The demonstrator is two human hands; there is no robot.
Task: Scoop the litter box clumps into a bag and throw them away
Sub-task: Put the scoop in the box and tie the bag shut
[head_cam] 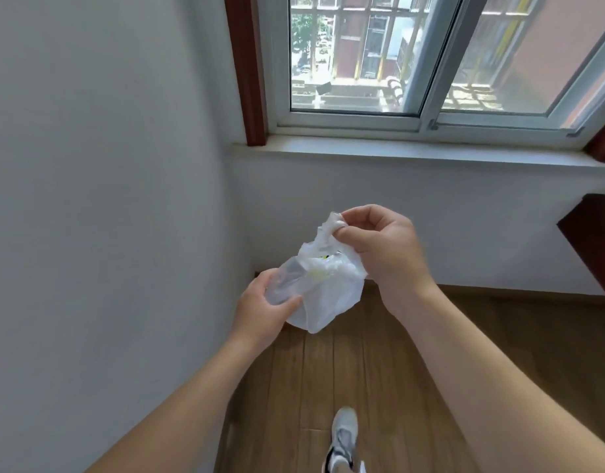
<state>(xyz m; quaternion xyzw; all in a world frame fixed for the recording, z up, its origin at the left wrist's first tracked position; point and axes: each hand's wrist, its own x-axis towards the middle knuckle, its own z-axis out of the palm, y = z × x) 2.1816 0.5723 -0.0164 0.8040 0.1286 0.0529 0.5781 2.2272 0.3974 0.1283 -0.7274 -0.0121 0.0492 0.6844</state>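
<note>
A thin white plastic bag hangs in the air between both hands, bulging at the bottom, with a faint yellow-green patch showing through near its top. My left hand grips one stretched handle or edge of the bag at the lower left. My right hand pinches the other bunched handle up high, fingers curled round it. No litter box or scoop is in view.
A white wall stands close on the left, meeting a wall under a window sill ahead. Wooden floor lies below, with my grey shoe at the bottom. Dark wooden furniture juts in at the right edge.
</note>
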